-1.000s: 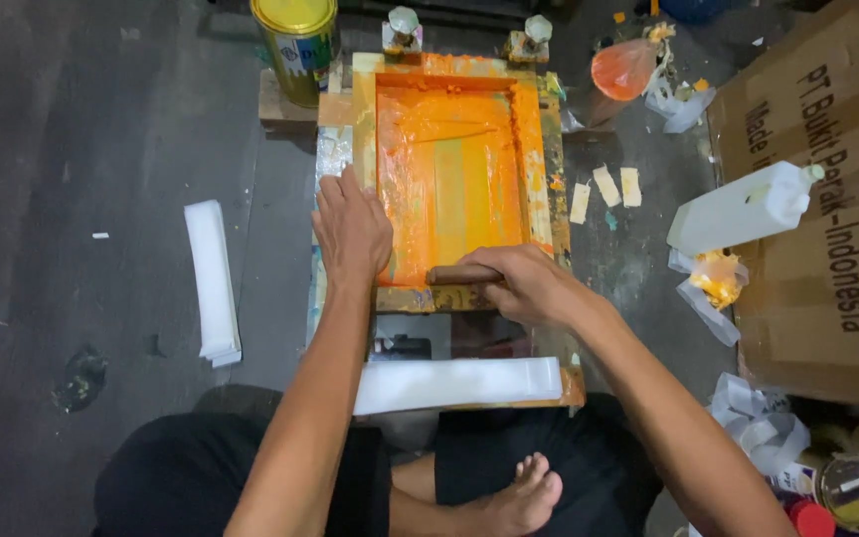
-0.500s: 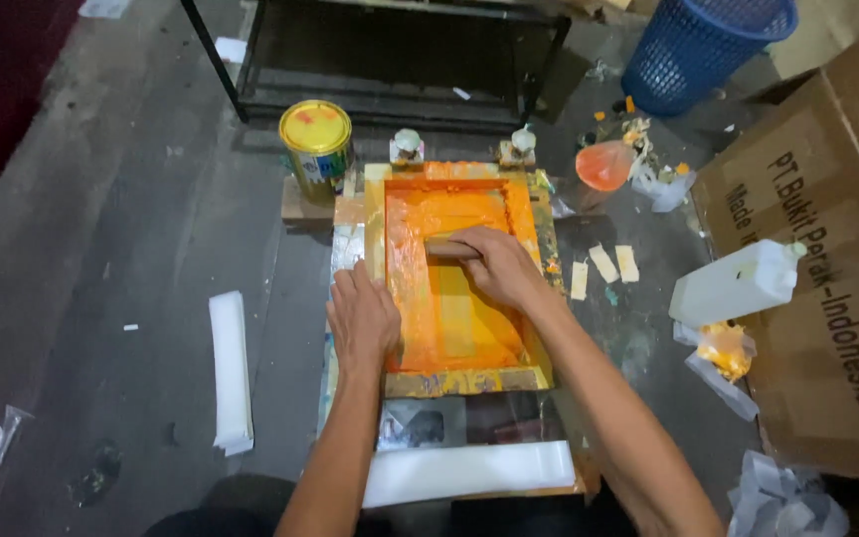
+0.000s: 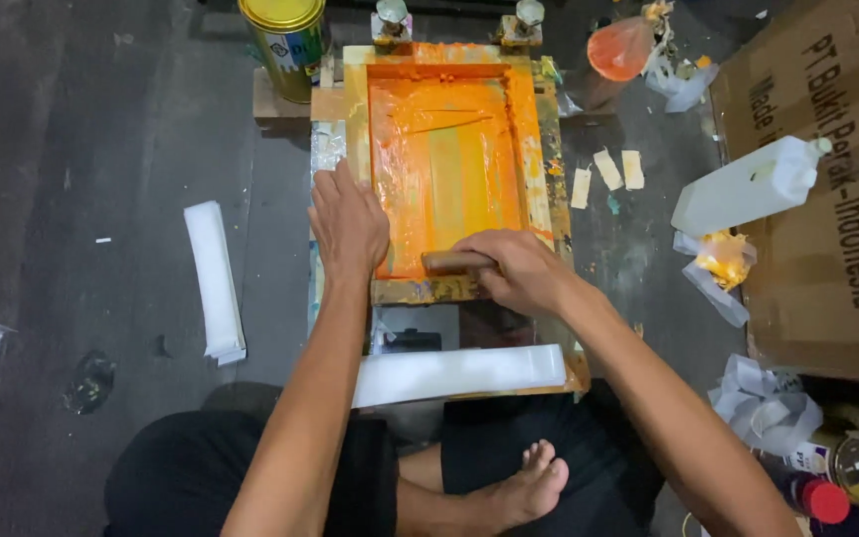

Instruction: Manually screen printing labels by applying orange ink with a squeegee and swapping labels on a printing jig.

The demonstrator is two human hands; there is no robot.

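A wooden screen-printing frame [image 3: 549, 129] coated in orange ink lies on the floor in front of me, hinged by two clamps at its far end. My left hand [image 3: 348, 221] presses flat on the frame's left rail. My right hand [image 3: 517, 270] grips a wooden-handled squeegee [image 3: 449, 263] at the near end of the screen. A stack of white sheets [image 3: 457, 372] lies just below the frame, by my crossed legs.
A yellow-lidded paint can [image 3: 285, 40] stands at the far left of the frame. A white sheet stack [image 3: 214, 278] lies to the left. On the right are a white jug [image 3: 748, 185], a bag of orange ink [image 3: 620, 48], cardboard boxes [image 3: 827, 179] and small cans [image 3: 857, 465].
My right hand has pulled the squeegee from the far part of the screen down to the near end. The left hand stays on the left rail. The camera has dipped closer.
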